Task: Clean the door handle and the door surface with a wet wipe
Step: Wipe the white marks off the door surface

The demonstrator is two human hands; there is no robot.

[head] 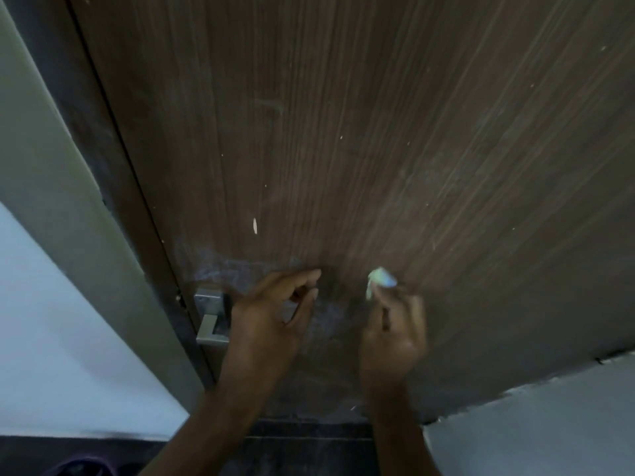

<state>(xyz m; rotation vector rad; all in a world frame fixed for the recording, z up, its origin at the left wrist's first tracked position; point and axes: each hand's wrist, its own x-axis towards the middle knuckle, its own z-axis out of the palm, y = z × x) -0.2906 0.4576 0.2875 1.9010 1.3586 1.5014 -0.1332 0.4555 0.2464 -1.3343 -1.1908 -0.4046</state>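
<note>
Hands raised before door. Right hand: fingers curled, pinching small pale wipe at fingertips, wipe close to the wood; contact cannot be told. Left hand: loosely curled, holding nothing, in front of handle. Handle: silver, partly hidden, at door's left edge. Frame: grey, left of door. Chalky smears around handle.
</note>
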